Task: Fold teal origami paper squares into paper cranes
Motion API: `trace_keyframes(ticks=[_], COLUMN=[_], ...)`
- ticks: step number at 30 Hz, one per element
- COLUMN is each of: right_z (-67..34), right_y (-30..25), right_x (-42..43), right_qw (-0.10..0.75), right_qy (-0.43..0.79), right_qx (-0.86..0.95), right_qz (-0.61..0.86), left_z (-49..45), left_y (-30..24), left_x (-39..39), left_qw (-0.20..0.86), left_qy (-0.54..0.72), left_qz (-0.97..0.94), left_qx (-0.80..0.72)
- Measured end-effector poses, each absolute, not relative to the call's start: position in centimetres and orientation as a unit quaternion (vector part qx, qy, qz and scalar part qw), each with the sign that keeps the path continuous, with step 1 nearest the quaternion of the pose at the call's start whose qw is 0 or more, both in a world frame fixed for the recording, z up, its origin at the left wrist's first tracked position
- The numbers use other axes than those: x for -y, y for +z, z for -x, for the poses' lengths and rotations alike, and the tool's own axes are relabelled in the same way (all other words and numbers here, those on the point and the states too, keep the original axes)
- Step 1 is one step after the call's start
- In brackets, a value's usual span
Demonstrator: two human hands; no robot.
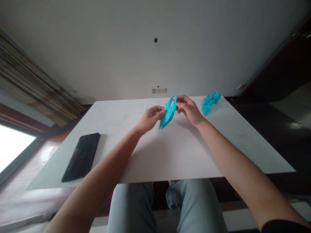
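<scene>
A folded blue paper figure (168, 113) with two pointed tips is held up over the white table (170, 152). My left hand (149, 119) pinches its left side with curled fingers. My right hand (188, 109) pinches one upper tip between thumb and fingers. Both hands are closed on the paper, a little above the tabletop near its far middle.
Other folded blue paper figures (210, 101) lie at the table's far right. A black phone or tablet (82, 156) lies flat near the left front edge. A wall with sockets (159, 90) stands behind the table. My knees in light jeans show below the front edge.
</scene>
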State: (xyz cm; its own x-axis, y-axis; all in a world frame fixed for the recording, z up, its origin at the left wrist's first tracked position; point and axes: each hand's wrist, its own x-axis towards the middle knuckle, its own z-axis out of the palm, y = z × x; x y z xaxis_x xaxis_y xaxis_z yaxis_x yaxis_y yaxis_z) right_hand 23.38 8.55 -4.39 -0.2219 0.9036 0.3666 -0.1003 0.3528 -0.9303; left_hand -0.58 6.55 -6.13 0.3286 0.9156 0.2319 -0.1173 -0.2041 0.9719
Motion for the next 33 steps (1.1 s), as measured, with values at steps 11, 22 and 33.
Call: trace_keyframes(ticks=[11, 22, 33], right_z=[-23.31, -23.69, -23.48], right_y=[-4.28, -4.09, -3.96], right_x=[-8.59, -8.63, -8.74], right_qw=[0.567, 0.581, 0.589], right_qy=[0.463, 0.405, 0.378], right_qx=[0.634, 0.634, 0.629], right_qz=[0.251, 0.311, 0.338], left_z=[0.33, 0.52, 0.56], left_y=[-6.21, -6.34, -6.68], left_x=[-6.45, -6.63, -6.92], left_qw=[0.572, 0.541, 0.408], left_qy=[0.464, 0.483, 0.536], left_qz=[-0.597, -0.610, -0.645], left_qx=[-0.317, -0.320, -0.359])
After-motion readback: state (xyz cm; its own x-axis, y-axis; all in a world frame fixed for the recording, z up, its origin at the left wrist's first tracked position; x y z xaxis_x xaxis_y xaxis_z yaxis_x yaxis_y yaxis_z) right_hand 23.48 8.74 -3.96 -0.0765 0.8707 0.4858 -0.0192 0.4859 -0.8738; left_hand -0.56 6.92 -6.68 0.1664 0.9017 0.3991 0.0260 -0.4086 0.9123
